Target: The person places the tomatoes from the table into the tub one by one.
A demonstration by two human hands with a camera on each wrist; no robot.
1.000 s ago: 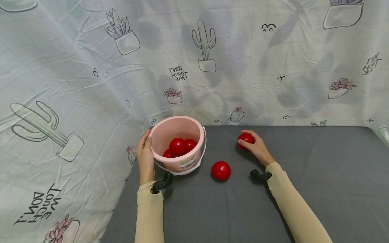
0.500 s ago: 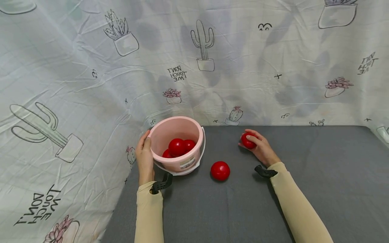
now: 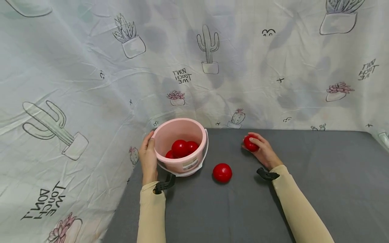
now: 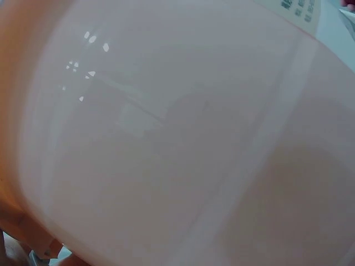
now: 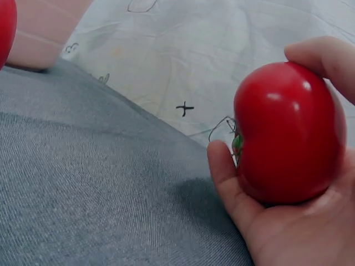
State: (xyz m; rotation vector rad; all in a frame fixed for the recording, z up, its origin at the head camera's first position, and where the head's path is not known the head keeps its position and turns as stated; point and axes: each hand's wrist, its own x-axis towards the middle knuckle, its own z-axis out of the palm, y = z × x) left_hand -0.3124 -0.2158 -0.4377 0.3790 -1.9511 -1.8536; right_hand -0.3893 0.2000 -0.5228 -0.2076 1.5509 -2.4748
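A red tomato (image 5: 291, 133) with a green stem end is gripped in my right hand (image 3: 263, 152), thumb on one side and fingers round the other. It is held over the back middle of the grey table. My left hand (image 3: 148, 157) holds the rim of a pink bucket (image 3: 161, 135) at its left side. Several tomatoes (image 3: 180, 148) lie inside the bucket. Another tomato (image 3: 222, 173) rests on the table between the bucket and my right forearm. The bucket's pale wall (image 4: 166, 122) fills the left wrist view.
The bucket's white handle (image 3: 205, 152) hangs down along its right and front side. Behind and to the left, a white curtain (image 3: 243, 50) printed with cacti borders the grey tabletop (image 3: 197, 216).
My right hand has turned the tomato from a grasp from above to one with the palm more upward, shifting slightly right. The left hand keeps its hold on the bucket.
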